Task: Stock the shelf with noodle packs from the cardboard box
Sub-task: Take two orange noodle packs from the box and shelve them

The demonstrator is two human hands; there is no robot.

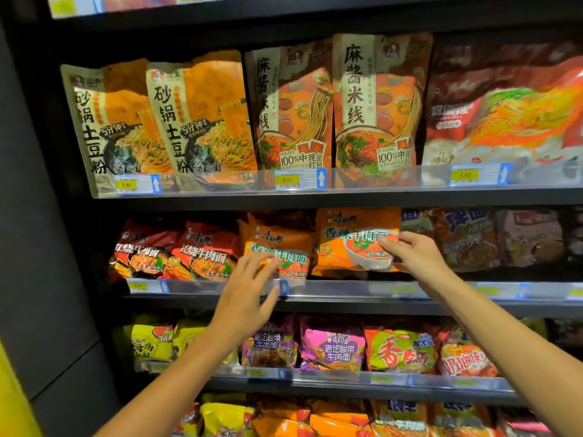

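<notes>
A dark shelf unit (315, 201) carries several tiers of noodle packs behind clear front rails with price tags (287, 180). On the upper tier stand tall pouches: two orange and beige ones (157, 118) at left, two red and orange ones (334, 105) in the middle, and red bags (501, 111) at right. The middle tier holds red packs (176, 250) at left, orange packs (315, 244) beside them, and blurred packs far right. Below sit yellow (151, 342), purple (331, 345) and green packs (400, 351).

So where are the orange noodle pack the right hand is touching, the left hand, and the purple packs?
Orange noodle pack (347, 247): head view, pack's front face.
Left hand (244, 291): head view, back of hand.
Purple packs (331, 346): head view, right pack's front.
</notes>
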